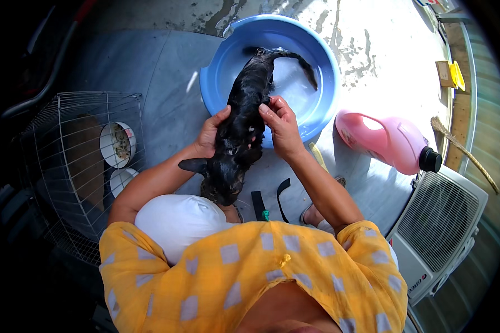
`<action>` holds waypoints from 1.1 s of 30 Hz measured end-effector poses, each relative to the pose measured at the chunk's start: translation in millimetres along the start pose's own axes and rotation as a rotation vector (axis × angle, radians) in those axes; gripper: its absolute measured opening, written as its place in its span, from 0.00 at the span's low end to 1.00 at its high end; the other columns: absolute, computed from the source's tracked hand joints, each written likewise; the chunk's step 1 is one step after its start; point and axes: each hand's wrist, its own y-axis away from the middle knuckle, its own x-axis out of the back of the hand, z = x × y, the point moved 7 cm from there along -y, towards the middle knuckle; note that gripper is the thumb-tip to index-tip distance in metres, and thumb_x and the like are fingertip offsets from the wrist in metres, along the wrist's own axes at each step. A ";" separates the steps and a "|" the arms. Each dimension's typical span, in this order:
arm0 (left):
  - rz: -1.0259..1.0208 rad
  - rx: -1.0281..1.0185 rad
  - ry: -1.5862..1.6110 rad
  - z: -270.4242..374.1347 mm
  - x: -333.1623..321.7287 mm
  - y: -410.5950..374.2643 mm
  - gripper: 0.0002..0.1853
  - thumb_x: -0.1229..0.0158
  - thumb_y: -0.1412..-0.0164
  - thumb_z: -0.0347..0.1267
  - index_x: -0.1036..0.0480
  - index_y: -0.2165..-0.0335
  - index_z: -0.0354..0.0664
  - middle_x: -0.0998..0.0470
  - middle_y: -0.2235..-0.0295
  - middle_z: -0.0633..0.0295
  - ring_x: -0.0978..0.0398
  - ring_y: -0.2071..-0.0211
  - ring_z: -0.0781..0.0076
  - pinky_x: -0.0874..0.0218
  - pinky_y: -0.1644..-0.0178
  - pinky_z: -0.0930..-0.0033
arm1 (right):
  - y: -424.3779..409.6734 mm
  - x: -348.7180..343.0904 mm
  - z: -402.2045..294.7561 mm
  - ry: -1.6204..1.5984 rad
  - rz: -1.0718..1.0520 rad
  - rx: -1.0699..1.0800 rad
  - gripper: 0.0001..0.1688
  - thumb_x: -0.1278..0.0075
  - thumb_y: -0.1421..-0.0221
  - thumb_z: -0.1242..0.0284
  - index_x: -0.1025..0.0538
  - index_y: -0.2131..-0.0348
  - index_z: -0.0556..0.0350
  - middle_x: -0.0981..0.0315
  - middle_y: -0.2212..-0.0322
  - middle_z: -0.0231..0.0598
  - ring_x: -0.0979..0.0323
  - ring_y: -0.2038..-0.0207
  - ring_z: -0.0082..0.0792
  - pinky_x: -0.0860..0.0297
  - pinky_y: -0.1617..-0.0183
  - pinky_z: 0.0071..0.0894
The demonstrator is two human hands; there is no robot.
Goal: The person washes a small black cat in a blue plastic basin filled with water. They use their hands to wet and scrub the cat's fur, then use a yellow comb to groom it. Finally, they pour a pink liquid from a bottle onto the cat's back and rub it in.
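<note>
A wet black cat (243,110) stretches from a blue plastic basin (332,79) toward my lap. Its hindquarters and tail are over the shallow water inside, while its head hangs past the near rim, by my knee. My left hand (210,131) grips the cat around its chest; pinkish fingertips show on the far side of the body. At the cat's other flank, my right hand (281,127) has thumb and forefinger pinched together on wet fur. Whether a leg is between those fingers is hidden. Whitish patches, perhaps lather, dot the cat's shoulders.
To the right lies a pink plastic jug (396,141) with a black cap, near an outdoor air-conditioner unit (437,224). A wire cage (83,166) holding a food bowl (118,145) stands left. Black straps (258,204) lie on the floor between my feet.
</note>
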 end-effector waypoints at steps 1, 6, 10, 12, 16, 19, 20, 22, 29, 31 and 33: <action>-0.002 -0.001 -0.023 0.5 -3.4 -0.4 0.29 0.49 0.46 0.51 0.33 0.57 0.36 0.25 0.66 0.53 0.24 0.68 0.62 0.31 0.62 0.62 | -4.2 5.4 4.4 0.060 0.010 -0.032 0.12 0.51 0.45 0.65 0.33 0.65 0.52 0.33 0.69 0.26 0.37 0.64 0.18 0.41 0.61 0.19; -0.005 -0.023 -0.060 4.5 -5.5 -7.7 0.29 0.52 0.44 0.51 0.33 0.57 0.36 0.25 0.65 0.53 0.24 0.69 0.63 0.30 0.63 0.65 | -12.9 -5.2 7.9 -0.146 0.048 -0.079 0.14 0.53 0.43 0.63 0.35 0.63 0.50 0.33 0.66 0.28 0.35 0.63 0.20 0.39 0.60 0.20; -0.056 -0.046 -0.049 7.9 -8.1 -0.2 0.29 0.52 0.43 0.51 0.34 0.56 0.35 0.25 0.65 0.53 0.24 0.67 0.63 0.31 0.60 0.64 | 7.2 -4.2 15.0 -0.030 -0.163 -0.024 0.18 0.49 0.47 0.65 0.37 0.61 0.54 0.33 0.64 0.33 0.34 0.62 0.23 0.36 0.57 0.26; -0.025 -0.045 -0.041 7.7 -8.3 2.9 0.29 0.52 0.43 0.50 0.34 0.56 0.35 0.25 0.63 0.54 0.25 0.65 0.64 0.32 0.58 0.64 | 17.8 -2.2 13.3 0.084 -0.295 -0.027 0.20 0.47 0.48 0.66 0.36 0.59 0.55 0.33 0.65 0.33 0.34 0.62 0.23 0.36 0.56 0.24; 0.060 0.011 -0.076 8.2 1.0 3.4 0.27 0.51 0.42 0.48 0.34 0.55 0.35 0.26 0.60 0.54 0.25 0.61 0.65 0.33 0.55 0.64 | 29.6 -0.2 40.0 0.155 -0.417 -0.155 0.31 0.45 0.49 0.65 0.38 0.50 0.58 0.34 0.59 0.32 0.37 0.55 0.23 0.40 0.49 0.27; 0.024 0.052 -0.188 14.5 13.0 5.1 0.26 0.55 0.40 0.46 0.35 0.53 0.36 0.27 0.58 0.56 0.27 0.60 0.67 0.34 0.54 0.66 | 27.2 0.7 44.7 0.176 -0.388 -0.136 0.27 0.45 0.50 0.63 0.35 0.54 0.57 0.32 0.66 0.29 0.33 0.63 0.21 0.36 0.57 0.23; 0.007 0.055 -0.247 17.4 19.0 6.7 0.25 0.57 0.38 0.45 0.36 0.52 0.36 0.28 0.57 0.56 0.28 0.58 0.68 0.36 0.53 0.66 | 28.4 -0.4 45.5 0.172 -0.390 -0.149 0.25 0.45 0.50 0.63 0.34 0.56 0.56 0.32 0.69 0.28 0.34 0.67 0.20 0.36 0.61 0.21; -0.011 0.068 -0.376 18.3 26.7 12.3 0.23 0.59 0.37 0.41 0.37 0.51 0.36 0.29 0.56 0.58 0.29 0.56 0.71 0.38 0.51 0.68 | 31.7 -4.9 42.3 0.163 -0.392 -0.173 0.23 0.45 0.50 0.63 0.32 0.59 0.55 0.33 0.74 0.25 0.36 0.75 0.18 0.38 0.70 0.17; -0.056 0.014 -1.191 24.5 36.7 24.7 0.28 0.42 0.48 0.28 0.40 0.48 0.40 0.31 0.54 0.65 0.34 0.55 0.78 0.43 0.49 0.72 | 53.8 -28.0 56.8 -0.154 -0.368 -0.324 0.17 0.44 0.50 0.63 0.34 0.67 0.52 0.40 0.81 0.21 0.47 0.83 0.13 0.50 0.82 0.13; -0.092 -0.146 -1.444 27.3 30.8 25.8 0.31 0.38 0.51 0.30 0.40 0.48 0.40 0.31 0.54 0.65 0.34 0.54 0.77 0.43 0.49 0.71 | 60.3 -35.4 57.5 -0.156 -0.355 -0.324 0.17 0.44 0.50 0.63 0.35 0.69 0.52 0.41 0.81 0.21 0.48 0.83 0.13 0.51 0.82 0.14; -0.005 -0.072 -1.294 20.3 35.2 32.0 0.29 0.37 0.53 0.30 0.36 0.51 0.40 0.36 0.51 0.59 0.40 0.48 0.67 0.50 0.43 0.66 | 60.5 -37.7 49.2 -0.135 -0.347 -0.317 0.17 0.45 0.49 0.64 0.36 0.69 0.51 0.41 0.81 0.21 0.49 0.84 0.13 0.51 0.82 0.14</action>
